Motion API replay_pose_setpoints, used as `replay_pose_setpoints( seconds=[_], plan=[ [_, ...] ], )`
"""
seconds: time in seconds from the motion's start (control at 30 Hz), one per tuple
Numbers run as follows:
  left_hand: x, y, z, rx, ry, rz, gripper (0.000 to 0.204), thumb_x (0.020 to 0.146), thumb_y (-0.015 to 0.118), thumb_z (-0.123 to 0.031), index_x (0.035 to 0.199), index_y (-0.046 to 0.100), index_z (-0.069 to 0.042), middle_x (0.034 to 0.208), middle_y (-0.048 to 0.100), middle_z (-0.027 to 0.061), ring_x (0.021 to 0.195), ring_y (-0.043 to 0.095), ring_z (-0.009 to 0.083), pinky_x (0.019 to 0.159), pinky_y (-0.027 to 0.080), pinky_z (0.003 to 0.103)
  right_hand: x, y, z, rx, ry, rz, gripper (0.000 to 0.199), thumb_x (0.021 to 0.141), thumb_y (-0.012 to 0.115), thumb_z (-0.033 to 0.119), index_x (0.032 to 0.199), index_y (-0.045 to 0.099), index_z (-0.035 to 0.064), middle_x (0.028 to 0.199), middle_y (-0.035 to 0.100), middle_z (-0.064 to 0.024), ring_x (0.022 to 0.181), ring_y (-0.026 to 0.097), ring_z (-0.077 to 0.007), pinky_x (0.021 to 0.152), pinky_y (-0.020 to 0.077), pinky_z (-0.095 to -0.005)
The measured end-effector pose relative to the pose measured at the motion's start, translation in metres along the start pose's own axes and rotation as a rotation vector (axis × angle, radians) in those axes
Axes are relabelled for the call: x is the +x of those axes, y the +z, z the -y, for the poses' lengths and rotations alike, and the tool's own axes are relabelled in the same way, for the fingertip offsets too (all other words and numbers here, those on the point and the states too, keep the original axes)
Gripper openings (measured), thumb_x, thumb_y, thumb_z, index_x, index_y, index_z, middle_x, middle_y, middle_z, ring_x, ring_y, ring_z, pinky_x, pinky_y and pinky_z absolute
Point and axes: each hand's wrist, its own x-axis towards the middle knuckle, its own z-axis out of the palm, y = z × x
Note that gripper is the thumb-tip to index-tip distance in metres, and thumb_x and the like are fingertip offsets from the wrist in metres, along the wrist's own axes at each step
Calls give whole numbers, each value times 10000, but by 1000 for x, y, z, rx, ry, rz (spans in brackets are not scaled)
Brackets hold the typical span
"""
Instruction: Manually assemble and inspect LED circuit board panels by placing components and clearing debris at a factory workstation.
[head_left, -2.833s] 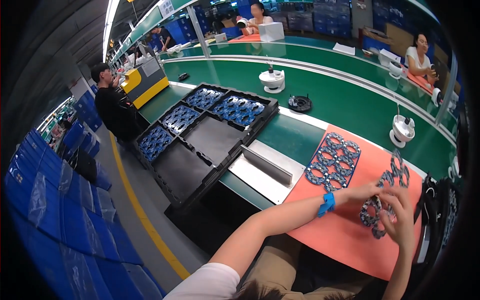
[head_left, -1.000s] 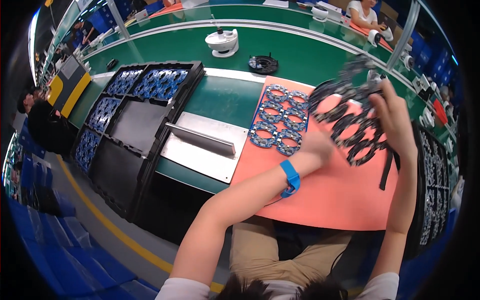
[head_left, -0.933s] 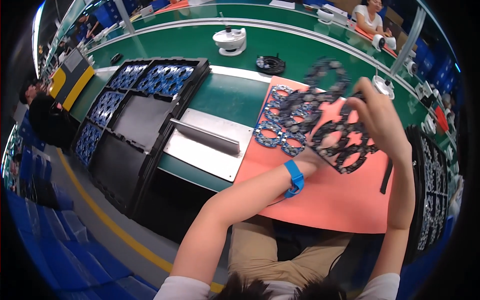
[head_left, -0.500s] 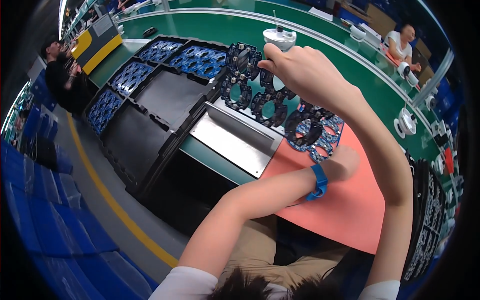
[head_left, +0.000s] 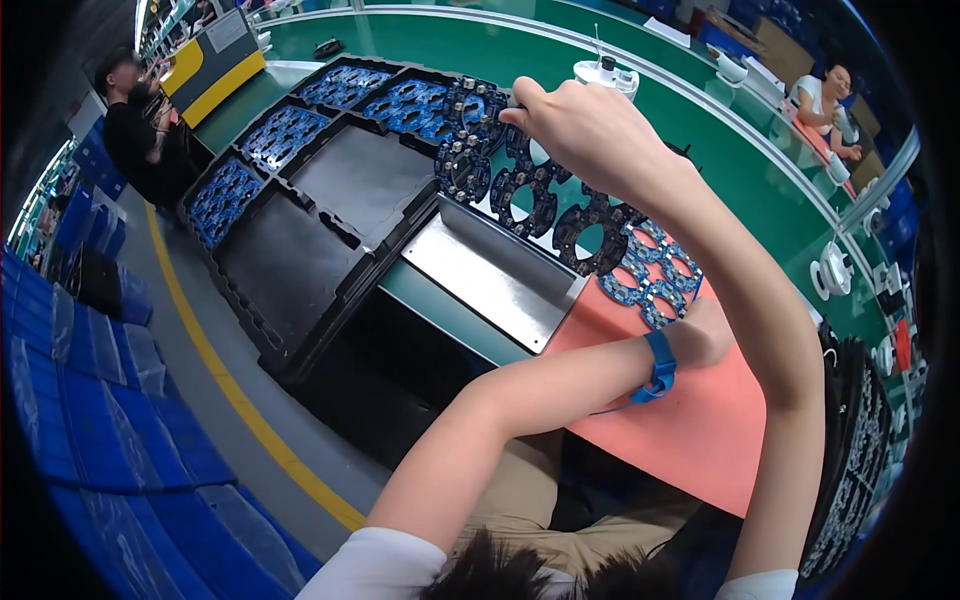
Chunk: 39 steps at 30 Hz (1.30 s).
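A dark panel of joined ring-shaped circuit boards [head_left: 520, 190] hangs tilted from my right hand [head_left: 590, 125]. Thumb and fingers of that hand pinch its upper edge. Beyond the panel's lower end, a blue panel of ring-shaped circuit boards [head_left: 640, 283] lies on a pink mat [head_left: 690, 430]. My left hand [head_left: 708, 330] is at the near corner of the blue panel, its fingers hidden by my right forearm and the hand itself. A blue wrist strap [head_left: 660, 368] circles my left wrist. An angled metal plate [head_left: 490, 275] sits left of the mat.
Black trays [head_left: 300, 255] at the left hold several blue board panels [head_left: 285, 137]. White camera-like devices [head_left: 607, 75] stand along the green bench [head_left: 740, 195]. Stacked black trays [head_left: 855, 450] are at the right. One person [head_left: 130, 130] stands far left; another [head_left: 825, 105] sits far right.
My right hand and the dark panel have shifted slightly left relative to the blue panel, uncovering more of it. The whole view has shifted a little. The far-right person now raises a greyish object.
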Motion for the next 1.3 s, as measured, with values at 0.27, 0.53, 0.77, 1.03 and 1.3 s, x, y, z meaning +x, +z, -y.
replay_pose_setpoints(
  seconds=[0.27,0.53,0.77,1.03,1.3],
  plan=[
    [-7,-27,-18,-113,1,67,454,961,367,-159,1408,347,-82,1441,382,113,1309,378,294,989,399,375,4,1,6,-42,1,-12,357,960,440,359,855,461,19,533,517,-145,547,575,-350,509,457,-445],
    [-6,-38,-25,58,-43,108,443,958,371,-146,1395,364,-74,1422,405,125,1280,413,295,979,409,368,6,-2,10,-25,-7,23,356,958,446,350,856,457,9,538,520,-141,549,576,-349,503,451,-448],
    [-13,-63,-39,-399,-139,239,419,1003,305,-286,1368,351,-86,1435,378,78,1308,359,240,1054,308,338,6,-3,15,-35,-19,-19,350,954,454,347,855,457,11,543,524,-141,550,579,-346,494,448,-443],
    [-17,-77,-52,-560,-208,231,387,1014,273,-242,1361,350,-88,1431,376,70,1303,353,226,1063,286,327,6,-1,15,-45,3,-14,347,953,457,350,857,476,17,539,531,-135,551,587,-338,499,457,-433],
    [-17,-54,-34,-415,-64,110,382,1016,291,-182,1381,317,-74,1436,364,77,1306,355,229,1058,300,331,4,2,12,12,81,2,340,962,448,349,875,491,23,553,541,-139,576,585,-354,532,460,-450]
  ],
)
